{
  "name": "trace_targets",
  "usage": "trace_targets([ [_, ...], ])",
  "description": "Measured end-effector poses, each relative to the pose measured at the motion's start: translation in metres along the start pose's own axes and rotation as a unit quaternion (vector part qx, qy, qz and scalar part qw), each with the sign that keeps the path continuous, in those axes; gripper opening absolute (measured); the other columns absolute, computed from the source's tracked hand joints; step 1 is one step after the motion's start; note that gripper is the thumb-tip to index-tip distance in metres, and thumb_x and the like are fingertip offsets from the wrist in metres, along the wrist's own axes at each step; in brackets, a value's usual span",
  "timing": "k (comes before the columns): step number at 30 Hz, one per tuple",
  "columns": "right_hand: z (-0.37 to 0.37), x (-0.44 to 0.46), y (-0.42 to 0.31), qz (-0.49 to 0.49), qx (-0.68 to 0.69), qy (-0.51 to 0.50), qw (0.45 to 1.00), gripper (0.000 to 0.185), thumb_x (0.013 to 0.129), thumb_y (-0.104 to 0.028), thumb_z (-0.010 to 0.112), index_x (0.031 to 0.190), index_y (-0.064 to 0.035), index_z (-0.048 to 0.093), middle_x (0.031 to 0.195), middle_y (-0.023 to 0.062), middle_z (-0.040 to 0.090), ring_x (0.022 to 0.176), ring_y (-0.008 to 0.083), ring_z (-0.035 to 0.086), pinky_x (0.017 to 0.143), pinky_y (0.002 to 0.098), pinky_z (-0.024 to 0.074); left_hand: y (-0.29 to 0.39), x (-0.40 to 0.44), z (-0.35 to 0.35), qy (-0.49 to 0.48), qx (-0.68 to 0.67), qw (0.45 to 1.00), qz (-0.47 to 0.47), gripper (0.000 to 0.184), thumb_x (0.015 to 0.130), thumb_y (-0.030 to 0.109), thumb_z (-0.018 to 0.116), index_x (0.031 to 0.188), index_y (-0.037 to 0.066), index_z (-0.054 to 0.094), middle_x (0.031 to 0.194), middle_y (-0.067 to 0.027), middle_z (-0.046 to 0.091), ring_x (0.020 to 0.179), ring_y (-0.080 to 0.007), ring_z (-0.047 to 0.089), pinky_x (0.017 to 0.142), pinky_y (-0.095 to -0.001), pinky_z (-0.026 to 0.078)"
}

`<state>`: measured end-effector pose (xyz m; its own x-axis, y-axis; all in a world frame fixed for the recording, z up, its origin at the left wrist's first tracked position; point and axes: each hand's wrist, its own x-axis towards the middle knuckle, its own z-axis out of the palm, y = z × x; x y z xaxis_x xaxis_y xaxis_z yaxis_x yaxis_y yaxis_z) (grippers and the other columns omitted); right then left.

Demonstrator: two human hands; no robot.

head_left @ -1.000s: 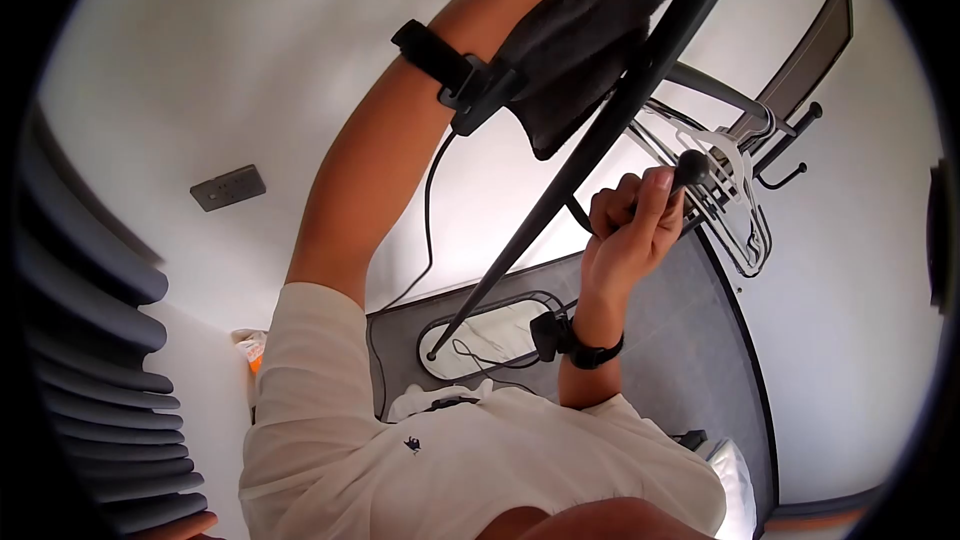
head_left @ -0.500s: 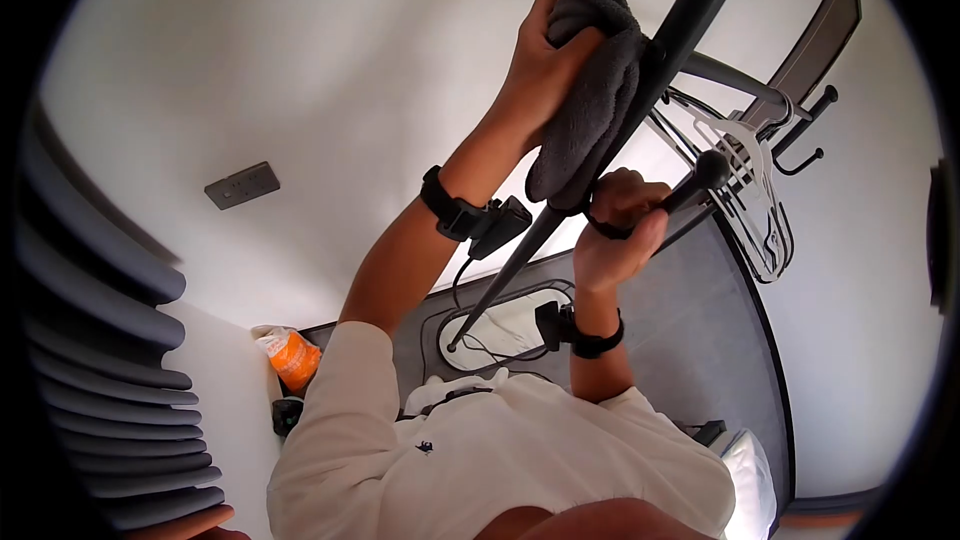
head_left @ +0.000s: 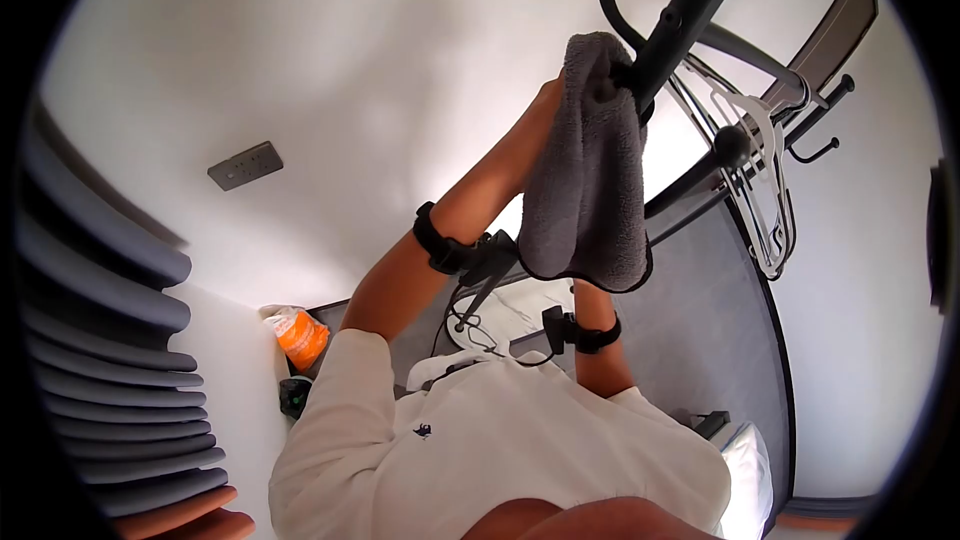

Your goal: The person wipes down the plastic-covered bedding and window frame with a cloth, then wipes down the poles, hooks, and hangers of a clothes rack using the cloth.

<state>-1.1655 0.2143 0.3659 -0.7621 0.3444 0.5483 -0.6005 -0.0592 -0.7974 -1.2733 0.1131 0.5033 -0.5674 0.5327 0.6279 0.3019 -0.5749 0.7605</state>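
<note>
A grey cloth with a dark edge [head_left: 590, 190] hangs down in front of the black pole of a coat rack [head_left: 695, 15], its upper end bunched against the pole. My left hand [head_left: 553, 100] reaches up behind the cloth's left side; only its edge shows, and its fingers are hidden. The cloth also covers my right hand, leaving just the wrist [head_left: 594, 302] in sight below its lower edge. What either hand grips cannot be made out. Black straps with small devices sit on both forearms.
White and black hangers [head_left: 765, 170] hang on the rack's right side, near a ball-ended peg [head_left: 732, 147]. A wall socket [head_left: 246, 166] is at left, above grey folded padding [head_left: 110, 270]. An orange-and-white bag [head_left: 300, 337] and an oval mirror-like panel [head_left: 515, 310] lie lower down.
The cloth, earlier bunched along the pole in my left hand, now hangs lower and spread out. It covers both hands, which were visible before. The rack has shifted slightly in view.
</note>
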Motion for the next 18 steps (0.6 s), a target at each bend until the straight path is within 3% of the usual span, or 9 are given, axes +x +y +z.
trace_targets([
  [1,-0.006,-0.002,0.000,-0.005,-0.018,-0.009,1.000,0.050,0.100,-0.035,0.043,0.138,-0.0046,0.033,0.135,0.0105,0.045,0.123,0.0227,0.048,0.102,0.0382,0.0399,-0.006,-0.004,0.000,-0.034,0.086,0.993,0.074,0.041,0.099,0.039,0.045,0.112,0.002,0.059,0.094,-0.0118,0.067,0.086,-0.0198,0.069,0.079,-0.0306,0.056],
  [3,-0.011,0.004,-0.005,-0.032,-0.048,-0.021,0.998,0.050,0.099,-0.031,0.047,0.139,-0.0046,0.033,0.135,0.0112,0.045,0.122,0.0227,0.049,0.100,0.0383,0.0420,-0.007,-0.032,-0.021,-0.074,0.113,0.989,0.057,0.037,0.097,0.033,0.052,0.118,0.002,0.058,0.105,-0.0142,0.066,0.093,-0.0217,0.067,0.082,-0.0311,0.055],
  [5,-0.011,0.017,-0.013,-0.062,-0.061,-0.014,0.996,0.052,0.098,-0.028,0.050,0.140,-0.0046,0.032,0.135,0.0118,0.045,0.122,0.0226,0.051,0.099,0.0383,0.0441,-0.032,-0.053,-0.044,-0.069,0.096,0.985,-0.129,0.043,0.096,0.032,0.054,0.126,0.001,0.054,0.117,-0.0168,0.061,0.106,-0.0232,0.062,0.089,-0.0323,0.051],
  [9,0.009,0.033,-0.044,0.048,-0.074,0.056,0.995,0.061,0.097,-0.039,0.053,0.141,-0.0026,0.033,0.126,0.0165,0.053,0.117,0.0235,0.054,0.100,0.0362,0.0417,-0.028,-0.093,-0.047,-0.075,0.099,0.963,-0.239,0.049,0.095,0.028,0.055,0.134,0.000,0.047,0.127,-0.0188,0.055,0.116,-0.0254,0.055,0.097,-0.0335,0.044],
  [11,0.014,0.038,-0.048,0.047,-0.197,-0.034,0.979,0.042,0.094,-0.007,0.053,0.135,-0.0015,0.041,0.111,0.0111,0.057,0.092,0.0125,0.058,0.081,0.0240,0.0465,-0.040,-0.087,-0.045,-0.115,0.104,0.947,-0.281,0.047,0.094,0.025,0.056,0.133,0.001,0.047,0.122,-0.0180,0.055,0.112,-0.0253,0.053,0.098,-0.0335,0.042],
  [12,0.011,0.043,-0.039,0.007,-0.202,-0.053,0.978,0.036,0.093,-0.003,0.052,0.128,-0.0006,0.045,0.105,0.0100,0.058,0.087,0.0115,0.056,0.076,0.0238,0.0460,-0.050,-0.080,-0.045,-0.130,0.106,0.942,-0.289,0.047,0.094,0.024,0.057,0.133,0.001,0.046,0.121,-0.0178,0.055,0.111,-0.0252,0.053,0.099,-0.0335,0.041],
  [14,0.015,0.048,-0.032,-0.042,-0.251,-0.055,0.966,0.023,0.090,0.003,0.050,0.113,0.0004,0.050,0.088,0.0071,0.056,0.074,0.0088,0.052,0.066,0.0233,0.0434,-0.064,-0.082,-0.033,0.004,0.326,0.940,0.098,0.042,0.093,0.022,0.057,0.129,0.002,0.047,0.105,-0.0158,0.056,0.097,-0.0223,0.054,0.090,-0.0323,0.044],
  [15,0.012,0.042,-0.041,0.063,-0.217,-0.037,0.973,0.011,0.093,-0.001,0.052,0.103,0.0005,0.049,0.080,0.0040,0.051,0.070,0.0076,0.048,0.062,0.0227,0.0416,-0.067,-0.089,-0.027,0.111,0.216,0.967,-0.075,0.034,0.093,0.022,0.058,0.121,0.003,0.048,0.094,-0.0106,0.054,0.088,-0.0189,0.052,0.087,-0.0316,0.043],
  [18,-0.002,0.034,-0.021,0.008,-0.299,-0.001,0.954,0.015,0.097,-0.013,0.055,0.094,-0.0013,0.047,0.072,0.0015,0.048,0.066,0.0070,0.043,0.058,0.0229,0.0387,-0.059,-0.102,-0.025,0.198,0.083,0.952,-0.219,0.032,0.096,0.028,0.056,0.117,0.004,0.050,0.094,-0.0067,0.055,0.087,-0.0158,0.051,0.085,-0.0299,0.042],
])
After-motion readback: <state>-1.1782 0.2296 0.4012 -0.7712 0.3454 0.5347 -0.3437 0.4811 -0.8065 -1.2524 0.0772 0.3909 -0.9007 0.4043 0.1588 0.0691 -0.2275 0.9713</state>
